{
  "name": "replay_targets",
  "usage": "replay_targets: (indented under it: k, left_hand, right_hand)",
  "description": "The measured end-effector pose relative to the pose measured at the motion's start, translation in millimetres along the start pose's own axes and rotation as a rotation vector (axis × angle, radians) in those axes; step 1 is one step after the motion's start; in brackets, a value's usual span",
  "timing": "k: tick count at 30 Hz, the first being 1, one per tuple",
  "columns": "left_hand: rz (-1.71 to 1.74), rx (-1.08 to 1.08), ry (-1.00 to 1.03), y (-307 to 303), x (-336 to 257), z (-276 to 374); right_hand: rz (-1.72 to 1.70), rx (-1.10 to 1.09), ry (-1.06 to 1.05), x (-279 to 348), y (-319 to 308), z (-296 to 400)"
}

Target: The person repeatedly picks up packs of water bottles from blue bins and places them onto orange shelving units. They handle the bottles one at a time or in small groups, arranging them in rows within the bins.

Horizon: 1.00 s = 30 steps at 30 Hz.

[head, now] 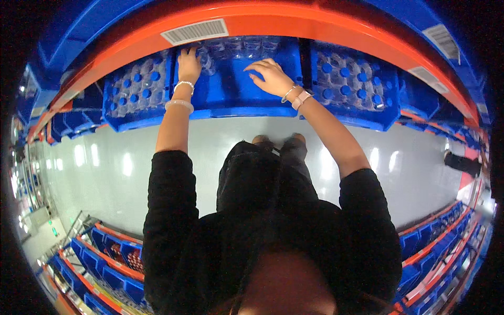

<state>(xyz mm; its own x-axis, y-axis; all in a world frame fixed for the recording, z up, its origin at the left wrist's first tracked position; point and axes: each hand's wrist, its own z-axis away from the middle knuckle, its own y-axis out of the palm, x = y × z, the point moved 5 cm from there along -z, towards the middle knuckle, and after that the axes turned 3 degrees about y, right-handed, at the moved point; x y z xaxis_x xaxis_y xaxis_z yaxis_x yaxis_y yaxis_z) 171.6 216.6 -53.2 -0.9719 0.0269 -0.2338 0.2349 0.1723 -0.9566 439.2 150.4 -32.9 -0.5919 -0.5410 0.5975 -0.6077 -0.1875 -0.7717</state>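
Note:
In front of me a blue plastic bin (236,92) has a bare front floor, with several clear plastic water bottles (252,45) standing at its back. My left hand (189,65) reaches in along the left wall. Right beside its fingers is a clear bottle (207,63), apparently tilted; whether the hand grips it is hard to see. Over the right half of the same bin hovers my right hand (269,75), fingers spread, holding nothing.
An orange shelf beam (271,17) with printed labels crosses above the bin. Neighbouring blue bins hold blue-capped bottles (344,80) on the right and similar bottles (138,84) on the left. More racks (114,252) stand behind me. A person's dark-clothed leg (462,163) shows at far right.

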Motion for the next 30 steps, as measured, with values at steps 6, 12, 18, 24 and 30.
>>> replay_targets:
  k: [6,12,18,24,30]
  left_hand:
    - [0.266,-0.116,0.266,-9,-40,41]
    - [0.332,-0.234,0.598,-57,-149,93]
    - [0.275,-0.388,0.752,-104,-218,107]
    - [0.398,-0.427,0.941,-106,-295,99]
    - [0.399,-0.438,1.161,-81,-402,83]
  right_hand:
    - [0.017,-0.013,-0.005,1,2,5]
    - [0.016,-0.27,-0.073,27,-21,14]
    - [0.028,-0.386,-0.046,38,-86,38]
    - [0.146,-0.553,-0.095,14,-161,82]
    - [0.401,-0.657,-0.018,-48,-232,142]
